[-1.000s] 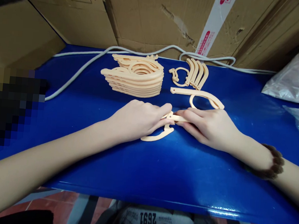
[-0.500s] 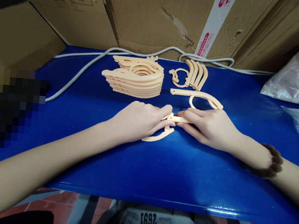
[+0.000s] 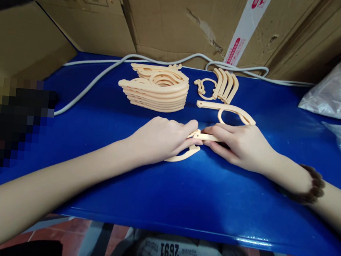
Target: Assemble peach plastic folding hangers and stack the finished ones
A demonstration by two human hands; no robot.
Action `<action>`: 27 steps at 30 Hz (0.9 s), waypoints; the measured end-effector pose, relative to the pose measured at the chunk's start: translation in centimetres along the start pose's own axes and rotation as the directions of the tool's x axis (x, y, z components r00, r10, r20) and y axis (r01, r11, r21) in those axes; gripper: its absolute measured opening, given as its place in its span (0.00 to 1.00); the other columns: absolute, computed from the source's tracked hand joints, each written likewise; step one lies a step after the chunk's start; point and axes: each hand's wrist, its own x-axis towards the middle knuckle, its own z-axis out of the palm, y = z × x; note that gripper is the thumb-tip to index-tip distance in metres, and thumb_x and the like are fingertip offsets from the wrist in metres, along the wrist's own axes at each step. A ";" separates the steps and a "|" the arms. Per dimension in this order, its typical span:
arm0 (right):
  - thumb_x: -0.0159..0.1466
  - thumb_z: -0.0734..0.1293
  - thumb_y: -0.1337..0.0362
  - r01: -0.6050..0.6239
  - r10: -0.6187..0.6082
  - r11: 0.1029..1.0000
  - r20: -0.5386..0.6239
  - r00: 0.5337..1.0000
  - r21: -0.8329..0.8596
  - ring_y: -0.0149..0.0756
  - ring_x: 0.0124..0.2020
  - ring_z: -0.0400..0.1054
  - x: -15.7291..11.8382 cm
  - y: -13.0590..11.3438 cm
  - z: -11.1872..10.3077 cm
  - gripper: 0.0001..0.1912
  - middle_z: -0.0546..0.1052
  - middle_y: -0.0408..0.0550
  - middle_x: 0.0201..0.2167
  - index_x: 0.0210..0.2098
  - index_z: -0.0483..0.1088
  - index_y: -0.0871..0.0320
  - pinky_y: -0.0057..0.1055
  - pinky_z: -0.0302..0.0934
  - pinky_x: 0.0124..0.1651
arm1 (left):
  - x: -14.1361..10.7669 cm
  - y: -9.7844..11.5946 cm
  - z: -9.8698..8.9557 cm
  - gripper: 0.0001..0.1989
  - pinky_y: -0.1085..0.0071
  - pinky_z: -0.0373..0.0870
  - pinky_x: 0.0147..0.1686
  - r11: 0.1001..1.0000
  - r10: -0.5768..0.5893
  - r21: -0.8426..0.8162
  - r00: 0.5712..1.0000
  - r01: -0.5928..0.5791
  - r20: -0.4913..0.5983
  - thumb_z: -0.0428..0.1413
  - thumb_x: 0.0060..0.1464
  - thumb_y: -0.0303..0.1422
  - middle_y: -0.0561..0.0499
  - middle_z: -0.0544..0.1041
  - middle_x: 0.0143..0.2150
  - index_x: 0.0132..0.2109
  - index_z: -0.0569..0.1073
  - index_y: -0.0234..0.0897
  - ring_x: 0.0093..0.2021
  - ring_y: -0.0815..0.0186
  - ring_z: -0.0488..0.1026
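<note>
My left hand [image 3: 169, 139] is closed around a cream plastic hanger piece; a curved part of it [image 3: 182, 156] shows below the fingers, and the rest is hidden. My right hand [image 3: 236, 145] pinches a straight cream hanger arm [image 3: 208, 137]. The arm's end, with a small hole, meets the left hand's fingertips and piece. Just behind my right hand lies another curved hanger arm [image 3: 220, 106] on a ring-shaped part, partly covered by the hand. Further back stands a neat stack of folded cream hangers [image 3: 155, 95].
Several loose curved arms [image 3: 225, 86] and a ring-shaped piece [image 3: 201, 95] lie behind on the blue table [image 3: 182, 200]. A white cable [image 3: 95, 79] runs along the back, before cardboard boxes [image 3: 174, 20]. Clear plastic bags [image 3: 338, 89] rest at right.
The whole view has shifted slightly. Both hands keep their grip on the hanger pieces, and the left fingers sit marginally closer around the joint.
</note>
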 end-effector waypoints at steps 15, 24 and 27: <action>0.71 0.56 0.59 0.006 -0.006 1.000 -0.003 1.000 0.010 0.32 0.30 0.72 0.1 0.0 0.0 0.16 0.78 0.45 0.36 0.47 0.71 0.60 0.29 0.52 0.28 | 0.0 0.2 0.1 0.22 0.71 0.44 0.20 1.000 0.007 0.012 1.000 -0.007 -0.003 0.39 0.68 0.50 0.50 0.77 0.27 0.43 0.66 0.36 0.26 0.57 0.78; 0.70 0.57 0.59 0.012 -0.012 1.000 -0.008 1.000 -0.006 0.33 0.31 0.73 0.0 0.0 0.0 0.15 0.78 0.45 0.36 0.46 0.70 0.61 0.29 0.54 0.28 | -0.1 0.2 0.0 0.22 0.71 0.44 0.20 1.000 0.010 -0.006 1.000 -0.010 0.008 0.39 0.68 0.49 0.51 0.77 0.28 0.42 0.66 0.36 0.27 0.58 0.78; 0.70 0.58 0.59 0.013 -0.014 1.000 -0.011 1.000 -0.009 0.33 0.30 0.73 0.1 0.0 0.0 0.14 0.79 0.45 0.36 0.46 0.70 0.61 0.29 0.54 0.28 | -0.1 0.2 -0.1 0.21 0.70 0.44 0.20 1.000 0.015 -0.021 1.000 -0.015 0.004 0.40 0.68 0.49 0.51 0.77 0.27 0.42 0.66 0.37 0.26 0.58 0.77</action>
